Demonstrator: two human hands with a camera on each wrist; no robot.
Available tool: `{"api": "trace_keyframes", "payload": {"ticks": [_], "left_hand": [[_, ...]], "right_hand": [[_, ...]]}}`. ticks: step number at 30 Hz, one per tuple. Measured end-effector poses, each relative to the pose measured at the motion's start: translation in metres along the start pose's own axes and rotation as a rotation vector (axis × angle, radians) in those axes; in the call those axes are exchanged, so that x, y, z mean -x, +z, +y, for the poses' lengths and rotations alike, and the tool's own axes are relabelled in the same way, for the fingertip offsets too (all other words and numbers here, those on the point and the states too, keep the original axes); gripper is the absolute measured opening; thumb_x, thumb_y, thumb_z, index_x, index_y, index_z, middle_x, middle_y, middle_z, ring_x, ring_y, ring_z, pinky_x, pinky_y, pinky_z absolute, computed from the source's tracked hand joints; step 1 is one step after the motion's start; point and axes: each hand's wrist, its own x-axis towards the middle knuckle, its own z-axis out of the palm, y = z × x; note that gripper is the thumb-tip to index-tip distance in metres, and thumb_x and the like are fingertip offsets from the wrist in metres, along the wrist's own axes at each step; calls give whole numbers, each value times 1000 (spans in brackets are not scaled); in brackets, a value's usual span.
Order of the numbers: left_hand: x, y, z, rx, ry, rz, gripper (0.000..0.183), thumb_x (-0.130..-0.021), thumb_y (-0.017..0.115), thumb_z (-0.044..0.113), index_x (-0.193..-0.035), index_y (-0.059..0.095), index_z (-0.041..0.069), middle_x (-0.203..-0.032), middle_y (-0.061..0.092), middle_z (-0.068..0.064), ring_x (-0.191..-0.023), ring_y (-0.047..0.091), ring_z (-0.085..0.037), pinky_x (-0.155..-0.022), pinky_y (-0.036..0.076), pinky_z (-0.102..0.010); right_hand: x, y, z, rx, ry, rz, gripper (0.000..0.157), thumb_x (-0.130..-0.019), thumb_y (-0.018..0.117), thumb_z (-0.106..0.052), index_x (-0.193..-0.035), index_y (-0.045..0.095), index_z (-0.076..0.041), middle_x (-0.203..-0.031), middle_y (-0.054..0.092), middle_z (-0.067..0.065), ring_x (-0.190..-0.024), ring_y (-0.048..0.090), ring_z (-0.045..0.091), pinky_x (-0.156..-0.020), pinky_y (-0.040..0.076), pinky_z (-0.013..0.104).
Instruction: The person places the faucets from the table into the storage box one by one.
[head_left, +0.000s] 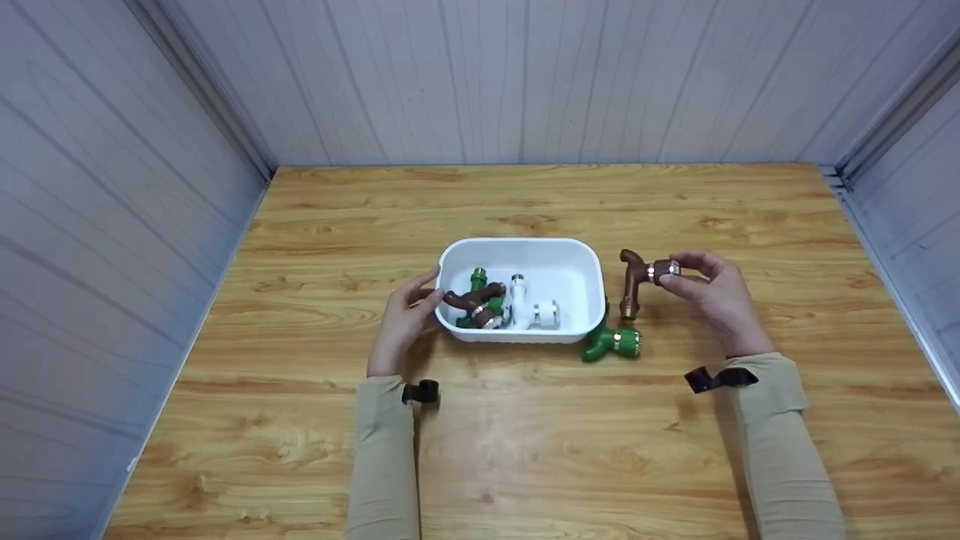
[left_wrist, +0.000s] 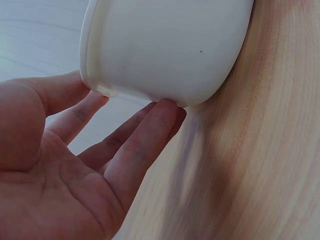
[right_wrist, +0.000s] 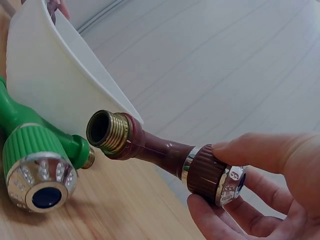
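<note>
My right hand [head_left: 716, 296] pinches a brown plastic tap [head_left: 631, 285] by its ribbed knob, with the thumb on one side and fingers on the other. The tap is held up to the right of a white plastic tub [head_left: 574, 274], its brass-threaded end towards me. At the tub's left end, my left hand [head_left: 405, 319] touches the rim and outer wall with nearly straight fingers [left_wrist: 142, 135]. Inside the tub lie another brown tap [head_left: 472, 300], a white tap [head_left: 523, 304] and a green tap [head_left: 478, 279], which is partly hidden under the brown one.
A second green tap [head_left: 611, 343] lies on the wooden table [head_left: 487, 435] against the tub's front right corner, its far end partly covered by the rim. Pale panel walls [head_left: 480, 82] stand behind the table and along both sides.
</note>
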Motion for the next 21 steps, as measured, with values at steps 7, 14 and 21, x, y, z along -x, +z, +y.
{"api": "trace_keyframes", "payload": {"ticks": [7,14,21], "left_hand": [[-1,1,1,-11,-32,0,42,-87,57,17,-128,49,17,-110,54,-17,-99,55,-32,-76,50,-39],[-1,1,1,1,-34,13,42,-87,57,15,-128,49,17,-109,54,-18,-98,56,-34,-74,51,-40],[-1,1,1,-1,-39,15,42,-86,58,17,-128,49,15,-110,54,-16,-100,54,-33,-76,50,-39]], "right_hand": [[3,6,-7,-9,32,5,51,-72,74,-15,-115,52,0,-114,50,9,-92,54,13,-71,46,19],[4,11,-9,-93,3,-6,46,-72,73,-11,-112,54,0,-108,52,10,-90,55,15,-71,48,20],[5,20,-13,-165,27,-18,48,-70,74,-9,-112,53,0,-110,50,11,-90,56,18,-75,49,23]]}}
